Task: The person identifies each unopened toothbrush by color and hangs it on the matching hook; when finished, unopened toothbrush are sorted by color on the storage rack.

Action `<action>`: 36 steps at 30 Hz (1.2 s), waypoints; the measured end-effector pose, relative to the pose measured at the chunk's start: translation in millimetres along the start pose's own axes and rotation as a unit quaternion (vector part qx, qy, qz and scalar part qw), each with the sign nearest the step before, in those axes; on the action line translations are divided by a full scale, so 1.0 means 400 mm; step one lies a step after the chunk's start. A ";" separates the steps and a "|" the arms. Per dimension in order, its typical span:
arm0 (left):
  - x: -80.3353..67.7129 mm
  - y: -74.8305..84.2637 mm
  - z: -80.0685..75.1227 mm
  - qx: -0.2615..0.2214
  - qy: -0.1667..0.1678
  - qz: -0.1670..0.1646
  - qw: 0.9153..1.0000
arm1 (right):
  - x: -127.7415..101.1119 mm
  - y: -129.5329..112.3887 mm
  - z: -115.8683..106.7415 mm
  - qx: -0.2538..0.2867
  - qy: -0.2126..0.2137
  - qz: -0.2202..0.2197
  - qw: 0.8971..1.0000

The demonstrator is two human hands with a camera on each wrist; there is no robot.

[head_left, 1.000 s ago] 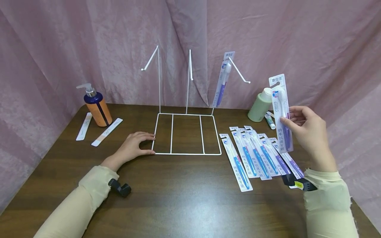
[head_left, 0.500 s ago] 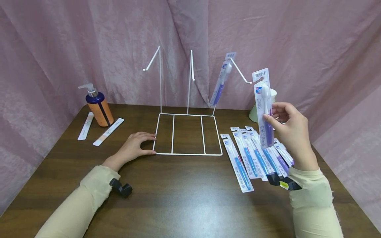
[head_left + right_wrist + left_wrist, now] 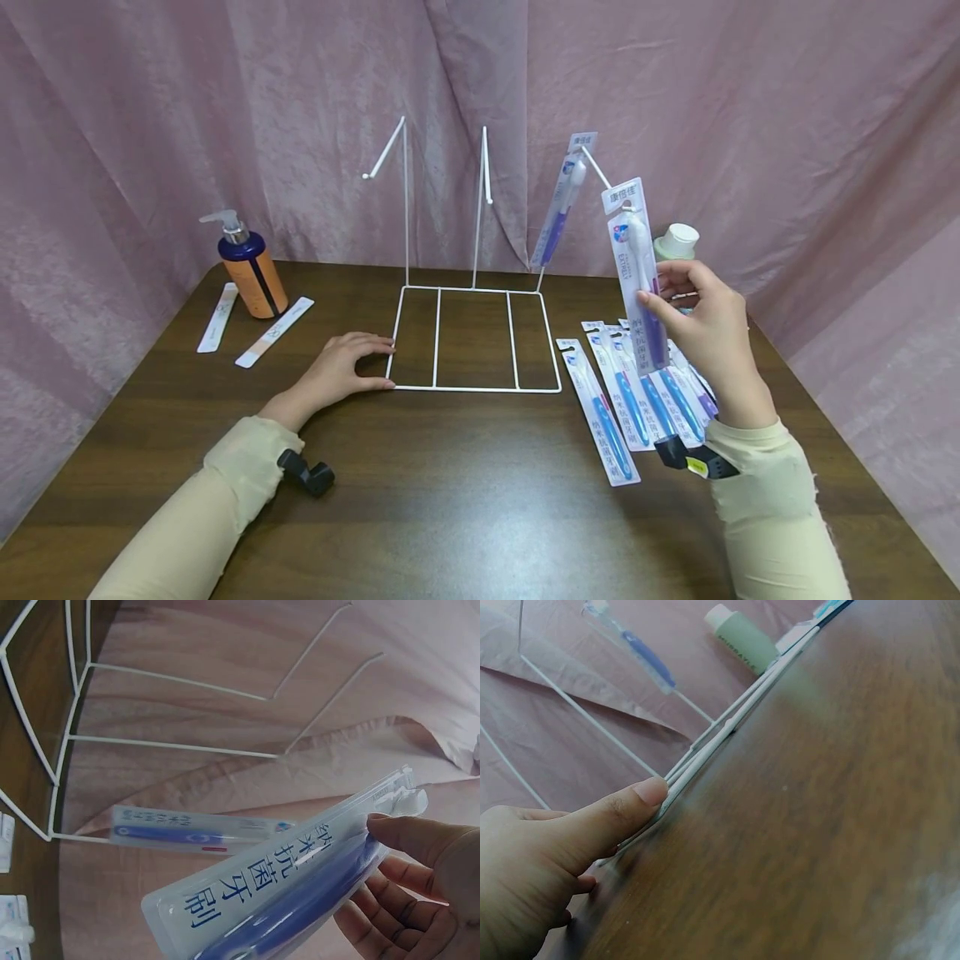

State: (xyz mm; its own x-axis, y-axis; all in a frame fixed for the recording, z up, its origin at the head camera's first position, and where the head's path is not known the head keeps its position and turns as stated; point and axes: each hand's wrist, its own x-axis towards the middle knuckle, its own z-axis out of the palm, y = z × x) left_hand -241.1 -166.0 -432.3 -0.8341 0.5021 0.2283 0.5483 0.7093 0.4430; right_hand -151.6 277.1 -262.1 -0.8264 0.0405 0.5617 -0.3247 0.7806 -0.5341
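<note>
Pinching toothbrush pack [image 3: 639, 275] — right hand [image 3: 705, 329], left hand [image 3: 337, 375] steadying wire rack [image 3: 474, 337]

Pink curtain [image 3: 225, 100] bkgd (creased); dark wood table [image 3: 465, 500].

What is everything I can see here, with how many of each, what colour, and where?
wire rack: one, white, table centre, three hooks on top
hung toothbrush pack: one, purple brush, on the rack's right hook
held toothbrush pack: one, purple brush, upright at the right hook's tip
flat toothbrush packs: several, blue and purple, table right; exact count hidden
pump bottle: one, orange and navy, back left
flat sachets: two, white, beside the pump bottle
green bottle: one, pale green, back right
left hand: rests on the rack's base
right hand: pinches the held toothbrush pack
</note>
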 end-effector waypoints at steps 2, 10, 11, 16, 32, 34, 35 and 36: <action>0.000 0.000 -0.001 0.002 0.000 0.000 1.000 | 0.004 0.001 0.012 0.000 -0.003 0.003 1.000; 0.000 -0.001 -0.001 0.001 -0.002 0.000 1.000 | 0.020 0.000 0.062 -0.009 0.012 0.008 1.000; -0.001 -0.001 -0.001 0.002 -0.002 0.000 1.000 | 0.024 0.000 0.069 -0.007 0.015 0.010 1.000; -0.002 -0.003 -0.001 0.005 -0.003 0.000 1.000 | 0.047 0.008 0.107 0.010 0.028 0.022 0.999; -0.002 -0.001 -0.007 0.000 0.000 0.005 1.000 | 0.134 0.037 0.203 0.080 0.043 0.043 0.995; -0.003 0.001 -0.007 0.001 -0.001 0.005 1.000 | 0.143 0.041 0.212 0.078 0.045 0.045 0.995; -0.003 0.002 -0.006 0.001 -0.003 0.004 1.000 | 0.148 0.043 0.216 0.074 0.045 0.046 0.995; -0.003 0.003 -0.006 0.001 -0.004 0.004 1.000 | 0.152 0.044 0.218 0.071 0.046 0.047 0.995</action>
State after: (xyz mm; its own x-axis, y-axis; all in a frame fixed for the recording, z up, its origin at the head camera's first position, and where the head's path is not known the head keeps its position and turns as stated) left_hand -239.6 -166.8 -429.9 -0.8295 0.5113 0.2248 0.5546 0.7061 0.4402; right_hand -247.8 238.8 -292.4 -0.8126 0.1723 0.5568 -0.3144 0.6749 -0.6676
